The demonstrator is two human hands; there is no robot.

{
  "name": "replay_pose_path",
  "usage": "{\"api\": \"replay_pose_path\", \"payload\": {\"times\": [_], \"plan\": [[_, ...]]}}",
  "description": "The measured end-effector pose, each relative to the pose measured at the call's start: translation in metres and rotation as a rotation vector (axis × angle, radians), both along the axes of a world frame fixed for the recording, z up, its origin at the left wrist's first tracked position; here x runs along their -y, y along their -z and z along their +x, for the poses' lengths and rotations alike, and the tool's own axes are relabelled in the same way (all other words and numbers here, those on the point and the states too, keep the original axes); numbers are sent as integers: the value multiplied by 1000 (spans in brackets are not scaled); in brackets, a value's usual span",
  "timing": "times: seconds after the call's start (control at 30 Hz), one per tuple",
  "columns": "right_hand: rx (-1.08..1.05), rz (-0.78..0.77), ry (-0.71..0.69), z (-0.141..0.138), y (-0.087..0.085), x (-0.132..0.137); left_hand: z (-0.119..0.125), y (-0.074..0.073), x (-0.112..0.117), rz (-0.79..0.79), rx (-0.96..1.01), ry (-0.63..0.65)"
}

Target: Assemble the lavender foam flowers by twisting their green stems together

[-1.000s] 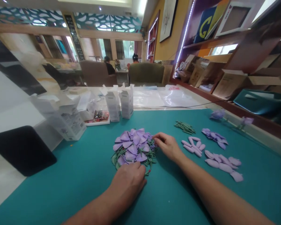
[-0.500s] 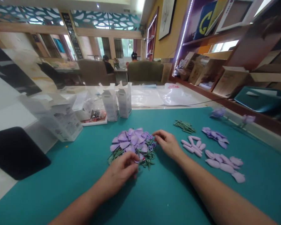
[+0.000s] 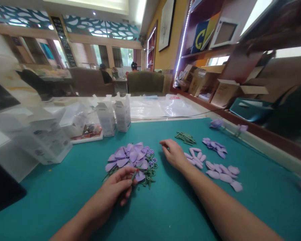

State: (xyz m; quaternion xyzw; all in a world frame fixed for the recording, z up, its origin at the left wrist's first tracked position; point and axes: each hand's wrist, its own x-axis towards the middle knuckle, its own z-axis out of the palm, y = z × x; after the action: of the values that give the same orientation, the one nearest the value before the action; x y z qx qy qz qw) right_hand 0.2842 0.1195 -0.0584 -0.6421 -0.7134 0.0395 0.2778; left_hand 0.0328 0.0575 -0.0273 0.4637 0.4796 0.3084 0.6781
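A heap of lilac plastic petals (image 3: 121, 155), with small purple wheel-shaped pieces (image 3: 154, 160) and green parts (image 3: 149, 175) at its right side, lies on the green mat. My left hand (image 3: 121, 185) is at the heap's near edge, closed on a thin green piece (image 3: 134, 174) with a small red spot near its top. To the right of the heap, my right hand (image 3: 172, 152) hovers with fingers loosely bent and slightly apart; nothing shows in them. Sorted groups lie beyond it: green sticks (image 3: 185, 138), rounded lilac pieces (image 3: 197, 157), pale petals (image 3: 224, 172) and darker petals (image 3: 214, 146).
Two opened white boxes (image 3: 122, 115) stand at the mat's back edge, left of centre. Further left are a larger translucent box (image 3: 50, 144) and a dark flat object (image 3: 5, 184). Two lilac flowers (image 3: 216, 123) lie at the back right. People sit in the background.
The view has turned to the right, so the scene sits further left. My left hand has lifted the green piece out of the heap. My right hand has drawn slightly away from the wheel-shaped pieces.
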Motion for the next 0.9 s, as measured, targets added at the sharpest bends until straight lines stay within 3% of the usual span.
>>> {"api": "replay_pose_path", "payload": {"times": [0.23,0.37,0.63,0.9], "plan": [[273,-113,366,54,-13,-1,-2,7,-2,-16,-12,-8],[389,-212,483,68,-16,4,-1,7,-1,-17,-28,-21],[492,-288,476,70,-12,5,-1,8,-4,-27,-41,8],[495,-255,245,40,-10,1,1,8,-1,-12,-28,-22]]}}
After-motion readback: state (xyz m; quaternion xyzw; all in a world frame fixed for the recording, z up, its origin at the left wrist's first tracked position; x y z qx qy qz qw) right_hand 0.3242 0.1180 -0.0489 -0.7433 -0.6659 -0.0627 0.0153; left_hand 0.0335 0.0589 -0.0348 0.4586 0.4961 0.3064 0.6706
